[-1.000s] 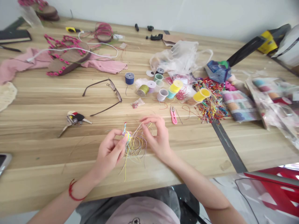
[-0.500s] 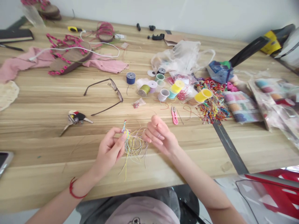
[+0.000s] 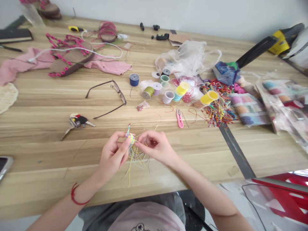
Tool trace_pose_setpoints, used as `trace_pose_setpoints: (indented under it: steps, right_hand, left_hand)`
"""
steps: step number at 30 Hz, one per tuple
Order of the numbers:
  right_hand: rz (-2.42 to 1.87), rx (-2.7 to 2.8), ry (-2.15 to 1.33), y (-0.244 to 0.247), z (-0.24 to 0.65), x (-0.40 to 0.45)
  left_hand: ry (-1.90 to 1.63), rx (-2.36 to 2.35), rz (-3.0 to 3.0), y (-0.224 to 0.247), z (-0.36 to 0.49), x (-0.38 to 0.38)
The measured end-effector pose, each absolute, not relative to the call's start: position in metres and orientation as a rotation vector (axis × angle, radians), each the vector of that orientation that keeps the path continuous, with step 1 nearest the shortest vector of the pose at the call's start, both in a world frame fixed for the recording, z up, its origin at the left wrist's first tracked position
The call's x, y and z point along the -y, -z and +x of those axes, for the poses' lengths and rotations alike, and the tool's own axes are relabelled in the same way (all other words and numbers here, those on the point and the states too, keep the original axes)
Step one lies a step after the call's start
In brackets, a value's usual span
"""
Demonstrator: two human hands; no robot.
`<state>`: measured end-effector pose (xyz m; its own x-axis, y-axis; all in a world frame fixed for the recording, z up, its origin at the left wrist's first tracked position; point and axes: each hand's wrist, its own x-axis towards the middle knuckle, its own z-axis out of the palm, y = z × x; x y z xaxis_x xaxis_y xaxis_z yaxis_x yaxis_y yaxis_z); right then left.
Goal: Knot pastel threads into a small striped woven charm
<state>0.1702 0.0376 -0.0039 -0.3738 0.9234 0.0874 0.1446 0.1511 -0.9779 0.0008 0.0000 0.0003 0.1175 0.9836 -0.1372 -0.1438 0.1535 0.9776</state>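
Observation:
My left hand [image 3: 113, 153] pinches a small woven piece of yellow, blue and pink cords [image 3: 130, 138] between thumb and fingers. A thin tip of the piece points up above the fingertips. Loose yellow, pale blue and grey cord ends [image 3: 137, 157] hang and curl below it over the wood. Close on its right side, my right hand [image 3: 154, 144] is closed, thumb against forefinger, on a thin pale cord that runs to the woven piece. Its other fingers are curled in.
Eyeglasses [image 3: 120, 93] and keys [image 3: 78, 120] lie beyond my left hand. Thread spools [image 3: 168, 97], pink snips [image 3: 179, 118] and a heap of coloured cords [image 3: 216, 106] are behind and right of my right hand. A phone [image 3: 5, 165] sits at the left edge.
My right hand has moved left to the woven piece and its fingers have closed on a cord. My left hand has stayed in place, still holding the piece.

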Motion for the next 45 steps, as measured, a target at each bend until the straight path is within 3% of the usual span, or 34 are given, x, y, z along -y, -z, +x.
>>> trace_pose_setpoints:
  steps: [5,7,11,16,19,25,33,39,42,45]
  right_hand:
    - [-0.602,1.419,-1.906,-0.003,0.179,-0.042]
    - [-0.403,1.361,-1.978,-0.004,0.183,-0.044]
    - [-0.417,1.32,-1.855,-0.006,0.185,-0.044]
    - [-0.888,1.679,-1.167,-0.006,0.176,-0.039]
    - [-0.938,1.821,-0.98,0.0,0.171,-0.037]
    - [-0.892,1.778,-1.005,0.003,0.169,-0.034]
    - [-0.564,1.333,-1.525,0.002,0.174,-0.045]
    - [-0.405,1.019,-1.718,-0.002,0.176,-0.046]
    - [-0.519,1.18,-1.653,-0.004,0.177,-0.041]
    - [-0.704,1.511,-1.317,-0.005,0.175,-0.035]
  left_hand:
    - [-1.087,-1.084,1.027,-0.001,0.001,-0.001]
    - [-1.088,-1.091,1.017,0.0,0.001,-0.002]
    - [-1.11,-1.063,1.019,0.002,0.0,-0.003]
    - [-1.088,-1.056,1.034,0.001,0.001,-0.002]
    - [-1.071,-1.047,1.023,0.0,0.001,-0.001]
    - [-1.061,-1.039,0.988,0.003,0.0,0.0]
    - [-1.044,-0.966,0.926,0.015,-0.003,0.003]
    - [-1.024,-0.933,0.884,0.013,-0.004,0.005]
    - [-1.042,-0.936,0.882,0.011,-0.005,0.006]
    - [-1.055,-0.954,0.879,0.009,-0.005,0.006]
